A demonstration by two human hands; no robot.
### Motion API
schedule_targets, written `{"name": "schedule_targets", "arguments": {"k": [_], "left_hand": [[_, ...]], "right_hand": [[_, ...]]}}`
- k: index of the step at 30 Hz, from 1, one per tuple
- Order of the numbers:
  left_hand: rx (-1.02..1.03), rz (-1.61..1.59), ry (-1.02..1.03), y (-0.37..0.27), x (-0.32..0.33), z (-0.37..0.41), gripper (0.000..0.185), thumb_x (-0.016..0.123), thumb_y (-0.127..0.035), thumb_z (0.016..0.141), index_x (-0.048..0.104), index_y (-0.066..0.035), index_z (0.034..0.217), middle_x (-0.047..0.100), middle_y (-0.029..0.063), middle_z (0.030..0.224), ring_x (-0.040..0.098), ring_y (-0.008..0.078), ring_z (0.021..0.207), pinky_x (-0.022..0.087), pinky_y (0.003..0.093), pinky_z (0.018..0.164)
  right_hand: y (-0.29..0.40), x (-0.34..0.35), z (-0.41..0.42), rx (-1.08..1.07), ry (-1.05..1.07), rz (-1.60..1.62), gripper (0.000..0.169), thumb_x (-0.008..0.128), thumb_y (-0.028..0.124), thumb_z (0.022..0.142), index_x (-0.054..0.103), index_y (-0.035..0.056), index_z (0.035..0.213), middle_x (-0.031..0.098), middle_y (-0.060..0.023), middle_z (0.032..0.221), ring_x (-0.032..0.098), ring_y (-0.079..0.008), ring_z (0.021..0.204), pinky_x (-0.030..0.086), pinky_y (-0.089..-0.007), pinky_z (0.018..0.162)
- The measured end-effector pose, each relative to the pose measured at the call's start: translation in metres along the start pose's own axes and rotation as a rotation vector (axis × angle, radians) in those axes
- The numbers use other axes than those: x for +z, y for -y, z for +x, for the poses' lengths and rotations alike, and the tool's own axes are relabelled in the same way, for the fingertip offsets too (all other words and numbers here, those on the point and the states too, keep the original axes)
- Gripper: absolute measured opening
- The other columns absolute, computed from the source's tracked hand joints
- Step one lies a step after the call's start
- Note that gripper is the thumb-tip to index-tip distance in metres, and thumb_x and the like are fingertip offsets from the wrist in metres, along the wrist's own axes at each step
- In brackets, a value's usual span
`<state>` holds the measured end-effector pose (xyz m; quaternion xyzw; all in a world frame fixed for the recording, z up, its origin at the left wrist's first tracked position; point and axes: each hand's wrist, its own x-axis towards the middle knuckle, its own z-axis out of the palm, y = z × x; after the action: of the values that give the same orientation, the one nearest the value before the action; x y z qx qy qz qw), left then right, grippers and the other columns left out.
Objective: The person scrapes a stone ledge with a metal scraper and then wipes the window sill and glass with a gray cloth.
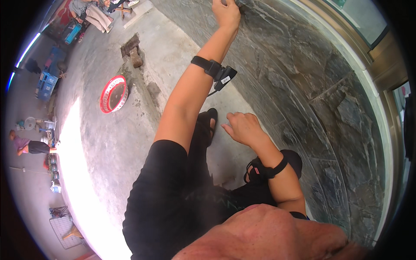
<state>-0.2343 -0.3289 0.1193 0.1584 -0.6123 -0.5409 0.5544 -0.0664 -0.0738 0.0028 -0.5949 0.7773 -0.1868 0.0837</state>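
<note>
My left hand [226, 14] reaches up to the stone-tiled wall [276, 55] at the top of the picture. Its fingers are bent and partly cut off by the picture's edge; something dark shows between them, too little to name. Lower down, my right hand [243, 128] hovers near the foot of the wall, fingers loosely curled, thumb apart, nothing seen in it. A black strap with a small device [226, 78] is round the left forearm, and another strapped device [260, 170] is on the right one.
A red and white plastic basin [113, 94] stands on the concrete floor [146, 107], near a metal drain grate [130, 45] and a brick-like block [136, 58]. Seated people [94, 16] are at the upper left, a standing person [32, 146] and blue crates [47, 85] farther left. A window frame tops the wall.
</note>
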Motion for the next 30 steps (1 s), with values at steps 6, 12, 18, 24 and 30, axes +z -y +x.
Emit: {"name": "schedule_targets", "arguments": {"k": [6, 12, 18, 24, 30], "left_hand": [[0.417, 0.46, -0.23, 0.006, 0.006, -0.013, 0.028, 0.059, -0.023, 0.097, 0.058, 0.005, 0.098, 0.062, 0.0202, 0.09, 0.059, 0.0391, 0.087, 0.046, 0.0449, 0.079], [0.437, 0.414, -0.185, 0.007, 0.003, 0.003, 0.027, 0.061, -0.015, 0.094, 0.058, 0.005, 0.112, 0.06, 0.0247, 0.102, 0.057, 0.0419, 0.096, 0.045, 0.045, 0.086], [0.329, 0.297, -0.146, -0.004, 0.011, -0.006, 0.032, 0.057, -0.013, 0.095, 0.057, 0.007, 0.12, 0.06, 0.0278, 0.112, 0.056, 0.0437, 0.106, 0.044, 0.045, 0.094], [0.518, 0.506, -0.229, 0.02, 0.012, -0.002, 0.043, 0.053, -0.014, 0.097, 0.051, 0.015, 0.128, 0.052, 0.0362, 0.129, 0.048, 0.0491, 0.123, 0.036, 0.0487, 0.108], [0.468, 0.523, -0.223, 0.019, 0.017, -0.004, 0.043, 0.053, -0.012, 0.097, 0.049, 0.015, 0.13, 0.053, 0.0366, 0.129, 0.048, 0.05, 0.123, 0.036, 0.0494, 0.108]], "right_hand": [[-0.004, 0.0, -0.004, 0.039, -0.009, -0.041, 0.033, 0.065, 0.036, 0.09, 0.065, 0.0026, 0.089, 0.068, -0.0152, 0.077, 0.07, -0.0357, 0.073, 0.055, -0.045, 0.068], [-0.007, -0.003, -0.007, 0.028, -0.025, -0.022, 0.033, 0.064, 0.036, 0.092, 0.065, 0.0027, 0.09, 0.067, -0.0149, 0.077, 0.07, -0.0352, 0.074, 0.055, -0.0445, 0.068], [-0.009, -0.006, -0.011, 0.028, -0.044, -0.02, 0.032, 0.063, 0.035, 0.092, 0.066, 0.0027, 0.09, 0.067, -0.0154, 0.077, 0.07, -0.0358, 0.075, 0.055, -0.0451, 0.069], [-0.008, -0.007, -0.014, 0.022, -0.04, -0.023, 0.032, 0.064, 0.035, 0.092, 0.065, 0.0025, 0.09, 0.067, -0.0159, 0.078, 0.07, -0.0361, 0.074, 0.055, -0.0451, 0.069], [-0.006, -0.009, -0.013, 0.038, -0.014, -0.031, 0.032, 0.064, 0.034, 0.092, 0.065, 0.0022, 0.089, 0.067, -0.0161, 0.078, 0.07, -0.0366, 0.075, 0.055, -0.0455, 0.069]]}}
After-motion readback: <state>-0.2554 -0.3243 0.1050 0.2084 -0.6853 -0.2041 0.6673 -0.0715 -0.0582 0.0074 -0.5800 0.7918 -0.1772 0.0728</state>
